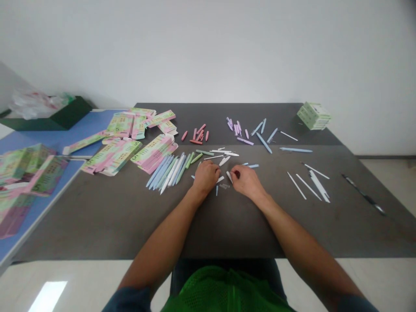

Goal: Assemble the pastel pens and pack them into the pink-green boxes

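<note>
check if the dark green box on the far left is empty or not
Not empty: crumpled, see-through plastic sits in the dark green box, bulging up above its front edge.

Left of the hands [207,175], pink-and-green cartons [154,151]; farther left, on a blue surface [92,121], a dark green box [69,118] with plastic bags [35,105] inside. Ahead and to the right of the hands, a stack of green packets [313,116]; farther ahead, a white wall [214,52].

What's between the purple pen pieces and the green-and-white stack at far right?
Light-blue pen pieces, then a thin white stick, as the head view shows.
</note>
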### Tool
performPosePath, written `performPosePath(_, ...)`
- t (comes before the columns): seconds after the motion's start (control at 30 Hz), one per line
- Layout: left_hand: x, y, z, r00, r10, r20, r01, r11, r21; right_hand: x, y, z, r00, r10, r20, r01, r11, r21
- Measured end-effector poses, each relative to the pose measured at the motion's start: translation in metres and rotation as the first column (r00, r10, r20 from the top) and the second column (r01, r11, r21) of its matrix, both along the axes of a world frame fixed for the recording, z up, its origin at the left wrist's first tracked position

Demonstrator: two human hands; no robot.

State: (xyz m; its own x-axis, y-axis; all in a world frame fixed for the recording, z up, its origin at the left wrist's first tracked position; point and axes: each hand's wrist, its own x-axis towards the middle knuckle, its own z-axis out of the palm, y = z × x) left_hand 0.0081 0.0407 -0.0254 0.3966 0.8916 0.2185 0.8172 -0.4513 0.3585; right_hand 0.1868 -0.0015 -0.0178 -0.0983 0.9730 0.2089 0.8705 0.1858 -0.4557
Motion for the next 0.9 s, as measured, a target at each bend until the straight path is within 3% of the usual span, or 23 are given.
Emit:
performPosePath(0.17, 0.0, 0.0, 0.001, 1.0, 0.02, 0.018, -0.019, 1.0, -0.013, 0.003, 0.027, 0.007, 0.999, -0.041, -0.003, 0.041, 0.999, 0.011)
performPosePath(0.33, -0.003, 0.0, 0.005, 0.98, 0.047, 0.193, -0.038, 0.998, -0.053, -0.002, 0.072, 0.011, 0.997, -0.049, 0.066, 0.046, 0.998, 0.036)
performPosePath(0.43, -0.007, 0.001, 0.007, 0.939, 0.093, 0.33, -0.049, 0.989, -0.139, -0.008, 0.099, 0.011, 0.992, 0.001, 0.125, -0.007, 0.999, 0.047)
performPosePath(0.53, -0.01, 0.003, 0.006, 0.825, 0.201, 0.528, -0.037, 0.951, -0.306, -0.013, 0.12, 0.013, 0.97, 0.076, 0.232, -0.081, 0.997, 0.01)
performPosePath(0.63, -0.011, 0.005, 0.005, 0.611, 0.333, 0.718, 0.068, 0.882, -0.467, -0.017, 0.136, 0.014, 0.936, 0.157, 0.315, -0.145, 0.988, -0.062)
performPosePath(0.73, -0.012, 0.004, 0.006, 0.426, 0.412, 0.806, 0.176, 0.836, -0.52, -0.02, 0.146, 0.015, 0.923, 0.212, 0.322, -0.187, 0.977, -0.106)
performPosePath(0.8, -0.012, 0.003, 0.008, 0.358, 0.432, 0.828, 0.215, 0.825, -0.523, -0.021, 0.15, 0.014, 0.916, 0.236, 0.323, -0.204, 0.97, -0.13)
performPosePath(0.9, -0.012, 0.002, 0.01, 0.336, 0.44, 0.833, 0.227, 0.82, -0.525, -0.023, 0.152, 0.014, 0.914, 0.252, 0.319, -0.214, 0.966, -0.148)
